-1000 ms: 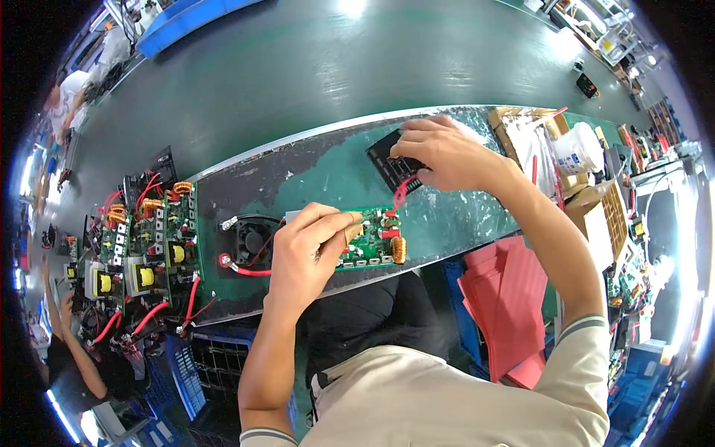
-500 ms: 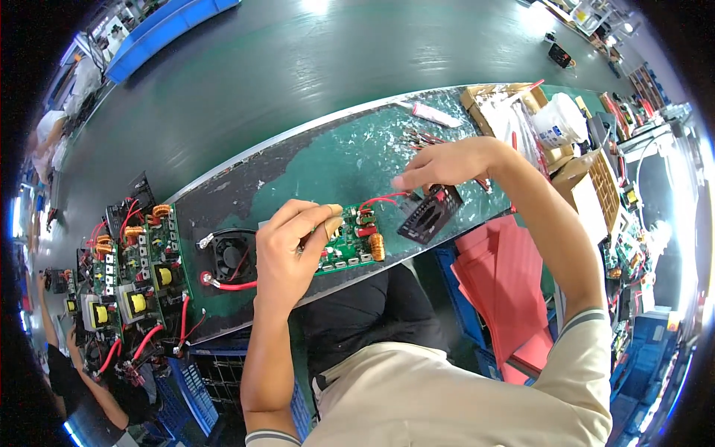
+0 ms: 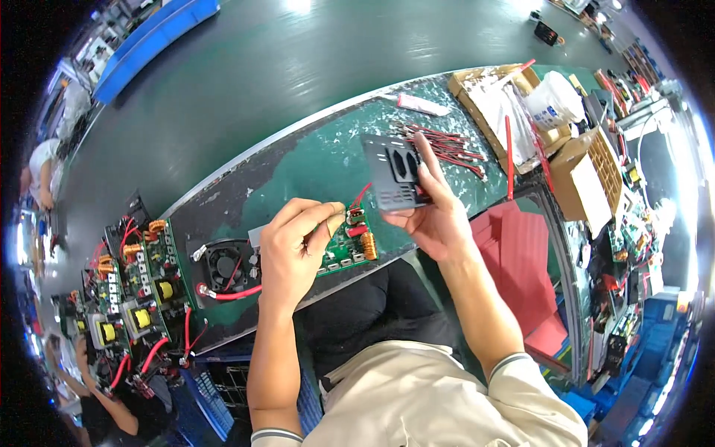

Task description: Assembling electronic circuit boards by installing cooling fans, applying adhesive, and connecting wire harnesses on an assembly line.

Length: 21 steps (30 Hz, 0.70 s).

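Observation:
My left hand [image 3: 289, 242] is closed in a pinch over a green circuit board [image 3: 344, 257]; pale yellow covers show on its fingertips, and what they hold, if anything, is hidden. The board carries a copper coil [image 3: 369, 246] at its right end. In my right hand [image 3: 441, 227] is a black slotted end panel [image 3: 387, 170], held upright between thumb and fingers. A thin red wire [image 3: 363, 195] rises from the board toward this panel. Left of my left hand lie a black fan [image 3: 226, 268] and a thick red cable [image 3: 237, 295] with a metal ring end.
Several assembled circuit boards [image 3: 153, 276] stand at the bench's left end. Red-black wires [image 3: 454, 149], a white-pink tube [image 3: 422, 105] and a cardboard box [image 3: 465, 83] lie toward the far right. Red sheets [image 3: 514, 268] are beside the bench. Another person's arm [image 3: 112, 402] shows at lower left.
My right hand has gripped the black panel, turned palm up, and lifted it from the bench edge to upright. My left hand stays pinched over the board.

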### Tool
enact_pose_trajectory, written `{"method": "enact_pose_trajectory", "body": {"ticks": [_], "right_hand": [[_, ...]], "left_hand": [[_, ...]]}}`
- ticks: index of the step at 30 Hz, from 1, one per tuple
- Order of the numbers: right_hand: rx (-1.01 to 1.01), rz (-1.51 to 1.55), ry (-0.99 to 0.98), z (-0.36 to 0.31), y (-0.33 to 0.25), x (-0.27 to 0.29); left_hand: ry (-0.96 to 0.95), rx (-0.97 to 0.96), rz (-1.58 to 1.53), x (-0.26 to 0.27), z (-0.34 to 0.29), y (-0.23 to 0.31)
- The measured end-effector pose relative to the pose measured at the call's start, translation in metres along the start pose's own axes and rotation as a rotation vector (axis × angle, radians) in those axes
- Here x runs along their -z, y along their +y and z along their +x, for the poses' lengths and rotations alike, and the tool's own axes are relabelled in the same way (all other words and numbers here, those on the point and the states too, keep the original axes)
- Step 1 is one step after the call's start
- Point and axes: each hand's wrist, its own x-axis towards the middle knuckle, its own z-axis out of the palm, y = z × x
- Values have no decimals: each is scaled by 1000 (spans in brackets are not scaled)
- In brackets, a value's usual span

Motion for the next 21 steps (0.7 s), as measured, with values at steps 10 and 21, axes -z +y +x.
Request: {"method": "enact_pose_trajectory", "body": {"ticks": [10,21], "right_hand": [[-82,-703,181,-4,-13,14],[213,-1688,231,-10,-16,20]], "left_hand": [[-33,-8,-15,4,-5,0],[-33,-95,75,1,-4,-1]]}}
